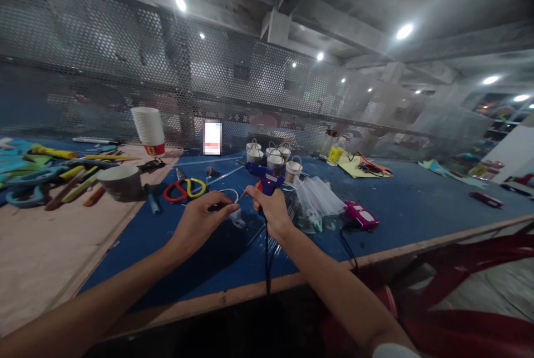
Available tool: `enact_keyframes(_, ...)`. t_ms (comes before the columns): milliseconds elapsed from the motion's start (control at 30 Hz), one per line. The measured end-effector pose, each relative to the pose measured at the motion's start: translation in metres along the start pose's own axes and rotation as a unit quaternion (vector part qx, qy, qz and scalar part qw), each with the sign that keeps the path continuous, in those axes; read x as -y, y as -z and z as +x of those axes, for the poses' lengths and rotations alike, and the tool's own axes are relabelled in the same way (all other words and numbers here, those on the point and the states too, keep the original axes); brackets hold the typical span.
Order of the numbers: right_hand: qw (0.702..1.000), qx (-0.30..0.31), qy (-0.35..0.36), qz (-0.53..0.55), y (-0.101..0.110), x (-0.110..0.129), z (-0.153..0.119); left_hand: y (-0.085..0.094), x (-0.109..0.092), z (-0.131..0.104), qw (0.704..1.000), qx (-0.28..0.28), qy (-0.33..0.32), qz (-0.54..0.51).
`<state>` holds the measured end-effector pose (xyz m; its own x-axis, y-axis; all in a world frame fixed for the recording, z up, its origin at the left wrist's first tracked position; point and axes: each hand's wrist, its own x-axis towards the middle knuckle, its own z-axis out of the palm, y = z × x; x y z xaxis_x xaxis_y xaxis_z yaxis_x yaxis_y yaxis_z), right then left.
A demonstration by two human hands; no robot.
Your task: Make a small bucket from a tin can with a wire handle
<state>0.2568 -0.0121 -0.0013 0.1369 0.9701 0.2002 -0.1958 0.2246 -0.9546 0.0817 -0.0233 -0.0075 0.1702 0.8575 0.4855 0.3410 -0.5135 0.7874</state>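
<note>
My right hand is wrapped round a dark blue glue gun with an orange trigger and a small red light. The gun's nozzle points left and away from me, and its black cord hangs over the table's front edge. At the fingertips of the same hand is a thin strand, too small to name. My left hand is closed in a pinch on a thin white loop. Just below these fingertips is a small clear-whitish piece, partly hidden. The two hands' fingertips nearly meet.
Small paper cups with wire handles stand behind the gun. Red-and-yellow scissors, a bowl and stacked paper cups are left. Plastic bags, a magenta device and bottles are right. A perforated screen rises behind.
</note>
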Motion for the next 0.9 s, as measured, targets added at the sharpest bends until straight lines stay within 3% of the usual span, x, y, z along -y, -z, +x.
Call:
enact_keyframes(333,1.000,0.004,-0.008,0.021,0.0001,-0.0056,0.0030,0.0029,0.0049,0.0038,0.994,0.008,-0.080,0.073)
enact_keyframes(733,1.000,0.014,0.010,0.013,-0.0005,-0.0082,0.0016,0.0069,0.0047,0.0046,0.987,0.030,-0.106,0.113)
enact_keyframes(900,1.000,-0.017,0.026,-0.006,-0.0011,-0.0031,-0.0002,0.0057,0.0016,0.0079,0.994,-0.029,-0.092,0.045)
